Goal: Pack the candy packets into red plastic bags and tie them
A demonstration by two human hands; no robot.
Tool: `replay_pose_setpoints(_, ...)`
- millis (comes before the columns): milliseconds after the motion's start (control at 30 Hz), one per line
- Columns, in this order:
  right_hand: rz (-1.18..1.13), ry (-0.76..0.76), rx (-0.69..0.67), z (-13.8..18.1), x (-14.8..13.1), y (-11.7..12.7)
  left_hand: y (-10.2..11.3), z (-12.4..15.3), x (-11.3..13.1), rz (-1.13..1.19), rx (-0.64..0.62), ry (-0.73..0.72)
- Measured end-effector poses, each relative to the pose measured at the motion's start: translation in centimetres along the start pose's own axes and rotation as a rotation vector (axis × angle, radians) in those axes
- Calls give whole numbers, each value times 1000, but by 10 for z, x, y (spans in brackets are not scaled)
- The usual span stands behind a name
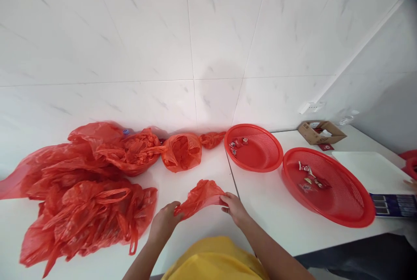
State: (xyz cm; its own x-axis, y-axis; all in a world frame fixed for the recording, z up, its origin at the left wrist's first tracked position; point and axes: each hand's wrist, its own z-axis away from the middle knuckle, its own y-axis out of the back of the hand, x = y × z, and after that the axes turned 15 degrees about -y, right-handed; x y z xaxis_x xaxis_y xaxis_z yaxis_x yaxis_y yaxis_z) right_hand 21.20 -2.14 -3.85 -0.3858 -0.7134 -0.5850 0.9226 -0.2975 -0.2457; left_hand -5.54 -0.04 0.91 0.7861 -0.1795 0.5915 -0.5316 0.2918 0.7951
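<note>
Red and crumpled, a thin, partly see-through plastic bag (206,193) is stretched between two hands above the counter (260,193), near its front edge. The left hand (164,222) has its fingers clamped on one end, their tips partly hidden by the plastic; the right hand (237,210) pinches the other end between thumb and fingers. Yellow clothing (215,260) covers the middle of the counter's front edge.

Counter surface shows between the held bag and the back edge, where an open round bag (181,152) and a small bunched bag (211,140) sit against the wall. Just left of the left hand, a heap of red bags (87,210) spreads toward the left edge; its contents cannot be made out, and a blue cap (126,132) peeps from behind.

Right of the counter's seam stand a smaller basket (278,154) by the back edge and a larger basket (369,210) reaching toward the front edge, both holding wrapped packets too small to read. Near the back right corner sits a cardboard box (321,134). Another person's fingers (412,183), cut off by the frame, touch a white tray (371,169).
</note>
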Motion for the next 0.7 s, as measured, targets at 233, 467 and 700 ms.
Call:
replay_pose_setpoints(233,-8,48,-14,29,-21,27,2,-5,-18,220,232,100)
replay_pose_setpoints(467,349,320,412,59,-35,33,-4,-18,10,623,336,137)
replay_pose_setpoints(700,676,611,50,88,-24,-29,-9,-23,48,815,207,66)
